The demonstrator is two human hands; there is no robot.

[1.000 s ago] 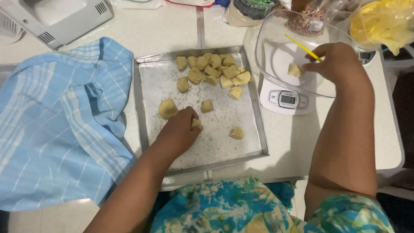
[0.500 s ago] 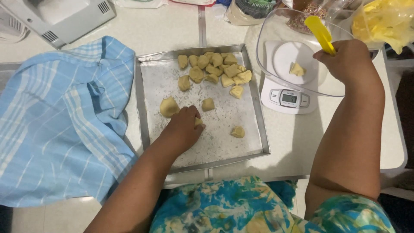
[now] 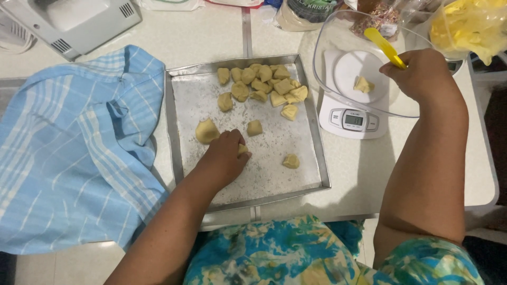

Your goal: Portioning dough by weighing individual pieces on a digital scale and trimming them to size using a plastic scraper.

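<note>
Along the far edge of the table we see a few packages: a clear tub with a dark label band at top centre, a crinkled clear bag of brownish pieces just right of it, and a clear bag of bright yellow stuff in the top right corner. A grey-white appliance sits top left, and a blue checked cloth lies crumpled left of the tray.

Our left hand rests inside the metal baking tray, fingers curled down and closed over a small dough piece of which only a pale yellow edge peeks out. Just beside the knuckles lie a larger dough lump and a smaller piece; another lies alone toward the near right, and a cluster of cut dough pieces crowds the tray's far end. The dough is pale yellow, matte, in rough uneven chunks on a floured surface.

Our right hand is clenched around a yellow spatula, its blade angled into the clear bowl on the white digital kitchen scale. One dough piece lies in the bowl.
</note>
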